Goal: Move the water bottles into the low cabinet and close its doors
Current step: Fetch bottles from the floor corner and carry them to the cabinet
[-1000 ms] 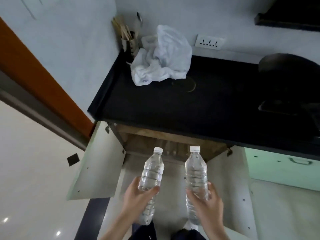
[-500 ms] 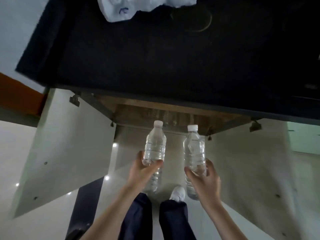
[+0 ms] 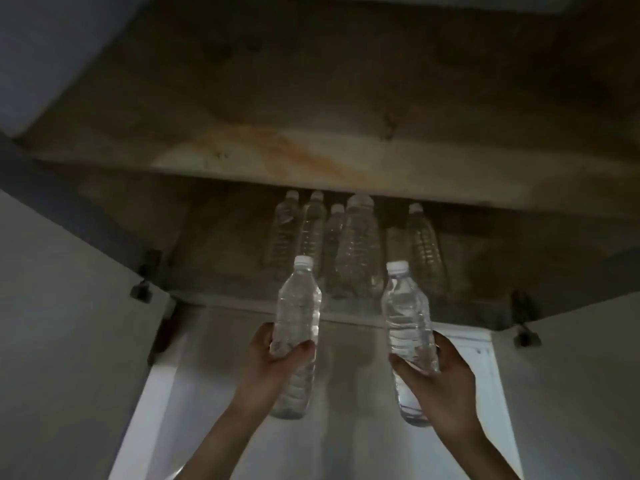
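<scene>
Head view: I see the left hand with its fingers wrapped round the middle of one water bottle. The right hand grips a second bottle the same way. Both bottles are upright and capped, mid-frame, just in front of the low cabinet and not yet inside.

My worry is that pushing either bottle in blind could topple the stored bottles, or a cap could catch the shelf edge above. About five of those stand clustered at the back of the lower compartment, too dim to count surely. The left door and right door stand wide open at the frame's lower sides. I judge a bottle left near the sill would block their closing.
</scene>
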Motion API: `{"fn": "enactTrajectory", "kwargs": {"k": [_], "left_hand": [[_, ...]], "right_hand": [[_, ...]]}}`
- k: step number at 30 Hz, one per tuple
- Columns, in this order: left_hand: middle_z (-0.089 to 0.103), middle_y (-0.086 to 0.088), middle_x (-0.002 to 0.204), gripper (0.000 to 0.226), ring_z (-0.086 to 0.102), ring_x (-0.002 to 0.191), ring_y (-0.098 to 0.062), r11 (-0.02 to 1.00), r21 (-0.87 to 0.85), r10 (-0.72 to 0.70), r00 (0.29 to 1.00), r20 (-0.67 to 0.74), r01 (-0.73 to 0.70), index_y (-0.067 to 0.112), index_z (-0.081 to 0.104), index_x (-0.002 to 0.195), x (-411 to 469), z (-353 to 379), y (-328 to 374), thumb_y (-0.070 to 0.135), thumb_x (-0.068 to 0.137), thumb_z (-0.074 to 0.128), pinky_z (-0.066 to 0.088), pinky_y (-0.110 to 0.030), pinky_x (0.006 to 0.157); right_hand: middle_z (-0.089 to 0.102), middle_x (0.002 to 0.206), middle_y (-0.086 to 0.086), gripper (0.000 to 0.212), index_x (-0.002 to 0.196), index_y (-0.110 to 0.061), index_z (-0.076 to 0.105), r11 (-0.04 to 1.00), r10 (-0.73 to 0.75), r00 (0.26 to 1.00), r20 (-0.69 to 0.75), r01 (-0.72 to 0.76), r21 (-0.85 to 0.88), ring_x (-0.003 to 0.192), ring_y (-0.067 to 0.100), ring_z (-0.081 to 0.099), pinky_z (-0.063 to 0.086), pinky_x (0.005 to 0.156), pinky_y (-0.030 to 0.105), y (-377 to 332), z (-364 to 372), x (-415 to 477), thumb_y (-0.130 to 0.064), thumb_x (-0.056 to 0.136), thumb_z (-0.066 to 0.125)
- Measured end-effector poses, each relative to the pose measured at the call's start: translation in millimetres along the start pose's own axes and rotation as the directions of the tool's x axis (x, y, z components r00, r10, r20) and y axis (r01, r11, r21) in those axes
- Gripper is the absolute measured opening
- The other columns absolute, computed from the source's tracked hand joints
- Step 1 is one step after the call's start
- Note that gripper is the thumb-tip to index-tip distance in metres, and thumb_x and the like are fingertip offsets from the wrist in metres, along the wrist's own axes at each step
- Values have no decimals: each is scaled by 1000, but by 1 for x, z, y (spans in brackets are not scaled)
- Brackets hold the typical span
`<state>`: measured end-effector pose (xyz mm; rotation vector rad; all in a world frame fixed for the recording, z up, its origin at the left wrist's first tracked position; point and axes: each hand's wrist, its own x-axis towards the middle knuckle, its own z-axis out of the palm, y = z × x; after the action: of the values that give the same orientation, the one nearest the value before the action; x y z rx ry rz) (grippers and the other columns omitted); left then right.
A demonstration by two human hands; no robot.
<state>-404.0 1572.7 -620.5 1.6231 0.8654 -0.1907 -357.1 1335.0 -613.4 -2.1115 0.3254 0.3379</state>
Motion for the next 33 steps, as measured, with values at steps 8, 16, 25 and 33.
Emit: {"fn": "enactTrajectory", "kwargs": {"k": [8,16,25,33], "left_hand": [[53,-15,55,37,51,39,-22,951,-282,130,991,-11,-128,-5,53,86,104,35,-55,1,67,85,42,-27,41],[74,1,81,25,72,74,-18,943,-154,294,956,-27,-294,23,67,90,137,33,16,19,73,85,56,-32,70],[65,15,97,48,60,98,-10,896,120,435,899,-54,-427,24,61,119,190,59,62,41,78,78,44,-25,87],[64,24,97,37,58,96,9,881,177,440,898,35,-438,28,59,114,208,77,68,46,84,69,31,-14,96]], "right_hand": [[74,94,-8,33,104,-24,69,970,-178,984,-19,179,164,86,10,70,55,74,26,54,50,83,-25,76,84],[75,81,-7,19,88,-25,67,955,-196,979,-58,204,217,65,-1,69,48,53,11,9,41,128,-28,76,82],[72,90,-1,7,87,-25,67,958,-198,980,32,187,217,90,21,68,52,80,33,-35,55,178,-22,86,73],[71,92,-1,10,83,-28,65,954,-204,979,0,199,226,89,19,65,49,86,32,-36,64,192,-24,86,74]]}}
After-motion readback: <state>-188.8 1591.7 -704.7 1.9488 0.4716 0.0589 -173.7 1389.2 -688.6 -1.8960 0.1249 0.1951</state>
